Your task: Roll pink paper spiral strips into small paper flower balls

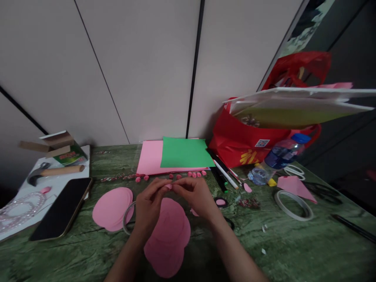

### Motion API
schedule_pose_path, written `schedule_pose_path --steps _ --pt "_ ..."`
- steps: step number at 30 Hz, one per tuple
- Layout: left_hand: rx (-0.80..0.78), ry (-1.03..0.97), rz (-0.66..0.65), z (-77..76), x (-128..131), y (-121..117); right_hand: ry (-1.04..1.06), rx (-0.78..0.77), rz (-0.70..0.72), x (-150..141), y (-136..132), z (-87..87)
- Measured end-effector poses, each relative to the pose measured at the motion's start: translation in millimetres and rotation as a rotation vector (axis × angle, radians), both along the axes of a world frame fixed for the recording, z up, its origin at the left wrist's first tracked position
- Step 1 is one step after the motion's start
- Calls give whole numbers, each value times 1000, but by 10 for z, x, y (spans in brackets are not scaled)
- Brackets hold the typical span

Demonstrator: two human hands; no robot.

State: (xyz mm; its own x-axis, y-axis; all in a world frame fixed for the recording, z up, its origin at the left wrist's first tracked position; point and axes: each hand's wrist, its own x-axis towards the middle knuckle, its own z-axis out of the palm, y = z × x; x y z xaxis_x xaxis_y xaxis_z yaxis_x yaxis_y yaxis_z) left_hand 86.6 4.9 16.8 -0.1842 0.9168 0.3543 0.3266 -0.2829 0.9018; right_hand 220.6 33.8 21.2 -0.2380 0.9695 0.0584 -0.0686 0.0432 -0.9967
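Observation:
My left hand (150, 200) and my right hand (196, 194) meet at the fingertips over the table. Pinched between them is a small piece of pink paper (169, 187), mostly covered by my fingers. Below my hands lies a spread of pink paper circles (167, 250). Another stack of pink circles (111, 207) rests left of my left wrist, beside a roll of tape (126, 219) partly hidden by that wrist. Just beyond my fingers, several small pink paper rolls (194, 174) sit in a row along the edge of the paper sheets.
Green paper (188, 152) and pink sheets (149, 156) lie against the wall. On the right stand a red bag (235, 135), a water bottle (282, 158), pens (225, 173) and a tape roll (293, 205). A phone (63, 207) and hammer (55, 170) lie left.

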Motion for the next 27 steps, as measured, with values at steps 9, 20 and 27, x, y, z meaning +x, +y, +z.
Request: schedule_pose_path --steps 9,20,27 --pt "-64 -68 -85 43 -46 10 55 -95 120 73 36 -15" --pt "-153 -240 -74 -29 -51 34 -276 59 -21 126 26 73" --pt "-296 -729 -26 -60 -24 84 -1044 132 -358 392 51 136"
